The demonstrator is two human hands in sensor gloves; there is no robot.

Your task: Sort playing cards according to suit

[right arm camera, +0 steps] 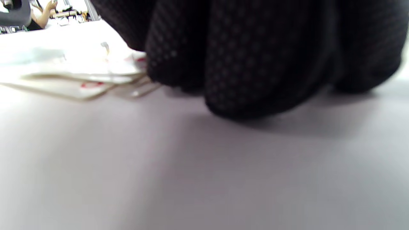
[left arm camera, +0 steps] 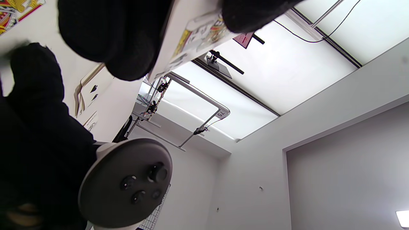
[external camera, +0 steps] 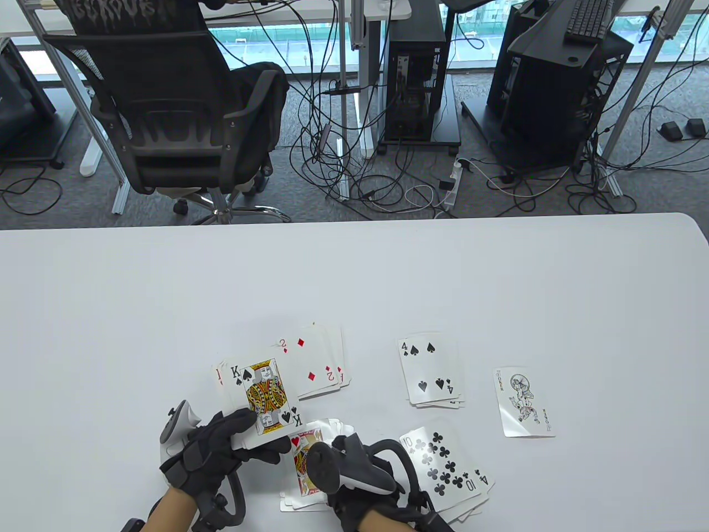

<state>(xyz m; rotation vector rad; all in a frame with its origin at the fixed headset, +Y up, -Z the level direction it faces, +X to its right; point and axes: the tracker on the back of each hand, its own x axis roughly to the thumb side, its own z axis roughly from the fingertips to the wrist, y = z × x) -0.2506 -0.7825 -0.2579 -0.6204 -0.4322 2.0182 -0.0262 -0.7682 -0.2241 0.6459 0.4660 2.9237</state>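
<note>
Fingers (external camera: 243, 429) of our left hand (external camera: 213, 451) are pinching the king of spades (external camera: 267, 398); its pile, the four of spades (external camera: 429, 370), is lying well right; right hand's (external camera: 354, 476) fingers we cannot judge.

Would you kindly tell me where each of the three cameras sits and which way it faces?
Table view: above and near the person, looking down and forward at the table; both gloved hands show, the left hand holding a deck topped by the king of spades.
Left wrist view: under the left hand, tilted up toward the ceiling; black fingers and tracker show.
Right wrist view: low over the tabletop; the right hand fills the top.
Shared: the held deck appears in the table and left wrist views.
</note>
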